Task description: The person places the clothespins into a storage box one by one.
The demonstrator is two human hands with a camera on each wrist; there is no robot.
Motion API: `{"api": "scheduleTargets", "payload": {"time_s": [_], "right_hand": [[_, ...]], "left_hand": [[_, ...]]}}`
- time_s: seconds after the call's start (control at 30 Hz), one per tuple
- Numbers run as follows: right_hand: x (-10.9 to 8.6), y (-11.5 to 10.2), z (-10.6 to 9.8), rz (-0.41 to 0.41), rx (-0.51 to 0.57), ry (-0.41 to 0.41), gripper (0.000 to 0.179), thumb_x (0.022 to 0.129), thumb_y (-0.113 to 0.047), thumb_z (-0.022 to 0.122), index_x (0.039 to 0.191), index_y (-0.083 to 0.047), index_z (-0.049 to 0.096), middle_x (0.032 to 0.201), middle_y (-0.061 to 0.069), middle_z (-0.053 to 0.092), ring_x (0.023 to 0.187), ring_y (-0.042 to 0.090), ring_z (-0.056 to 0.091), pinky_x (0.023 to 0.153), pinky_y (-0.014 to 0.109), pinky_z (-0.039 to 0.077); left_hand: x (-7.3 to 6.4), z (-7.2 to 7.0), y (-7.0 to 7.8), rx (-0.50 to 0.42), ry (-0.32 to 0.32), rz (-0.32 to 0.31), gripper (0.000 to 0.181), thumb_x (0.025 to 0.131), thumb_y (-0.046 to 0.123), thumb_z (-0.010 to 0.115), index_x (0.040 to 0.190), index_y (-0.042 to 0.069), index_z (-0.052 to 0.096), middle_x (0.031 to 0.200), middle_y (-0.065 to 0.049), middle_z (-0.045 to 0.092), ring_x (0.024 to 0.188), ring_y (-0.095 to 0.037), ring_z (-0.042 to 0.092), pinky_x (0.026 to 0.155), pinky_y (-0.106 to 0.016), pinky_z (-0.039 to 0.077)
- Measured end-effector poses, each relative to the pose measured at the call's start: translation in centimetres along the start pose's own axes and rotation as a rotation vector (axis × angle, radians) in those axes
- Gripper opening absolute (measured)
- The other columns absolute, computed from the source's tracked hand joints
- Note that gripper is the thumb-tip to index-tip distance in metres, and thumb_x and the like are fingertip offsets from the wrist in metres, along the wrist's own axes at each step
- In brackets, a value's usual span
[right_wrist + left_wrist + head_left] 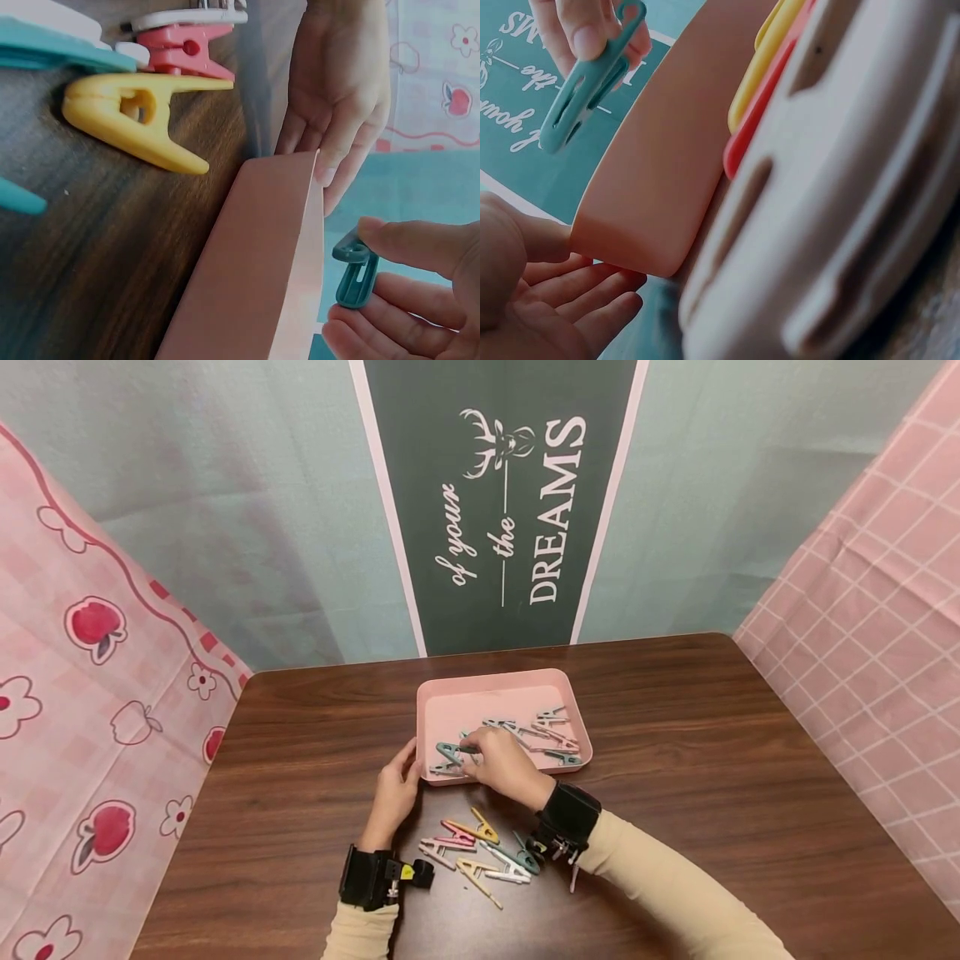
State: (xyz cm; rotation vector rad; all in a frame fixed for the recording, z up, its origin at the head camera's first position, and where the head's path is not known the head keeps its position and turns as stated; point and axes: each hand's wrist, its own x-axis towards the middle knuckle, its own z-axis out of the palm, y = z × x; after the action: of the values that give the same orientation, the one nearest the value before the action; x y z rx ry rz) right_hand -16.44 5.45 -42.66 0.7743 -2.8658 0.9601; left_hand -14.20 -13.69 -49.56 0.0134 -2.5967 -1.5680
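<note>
Over the front left part of the pink tray (487, 703), my right hand (504, 762) pinches a teal clothespin (356, 274) between thumb and fingers. The same teal clothespin (585, 90) hangs above the rim in the left wrist view. My left hand (396, 785) rests against the tray's front left corner. Its thumb touches the rim, and its fingers lie loosely extended along the outside. Inside the tray lie several teal, pink and pale clothespins (551, 737); my right hand hides some of them.
Several clothespins lie on the wooden table (300, 743) in front of the tray, including a yellow clothespin (135, 112) and a red clothespin (191, 49). A pale clothespin looms close in the left wrist view. Printed cloths hang behind and on both sides.
</note>
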Motion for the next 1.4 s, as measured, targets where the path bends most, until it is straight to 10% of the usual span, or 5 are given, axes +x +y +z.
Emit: {"api": "scheduleTargets", "payload": {"time_s": [1.4], "right_hand": [[4.0, 2.0, 2.9, 0.095, -0.062, 0.043, 0.007, 0.082, -0.002, 0.069, 0.087, -0.003, 0.074, 0.083, 0.009, 0.075, 0.08, 0.021, 0.069, 0.073, 0.033, 0.058]], "left_hand": [[0.1, 0.0, -0.2, -0.004, -0.013, -0.007, 0.041, 0.097, 0.0, 0.049, 0.137, -0.009, 0.047, 0.131, -0.031, 0.058, 0.123, -0.04, 0.057, 0.104, -0.05, 0.047]]}}
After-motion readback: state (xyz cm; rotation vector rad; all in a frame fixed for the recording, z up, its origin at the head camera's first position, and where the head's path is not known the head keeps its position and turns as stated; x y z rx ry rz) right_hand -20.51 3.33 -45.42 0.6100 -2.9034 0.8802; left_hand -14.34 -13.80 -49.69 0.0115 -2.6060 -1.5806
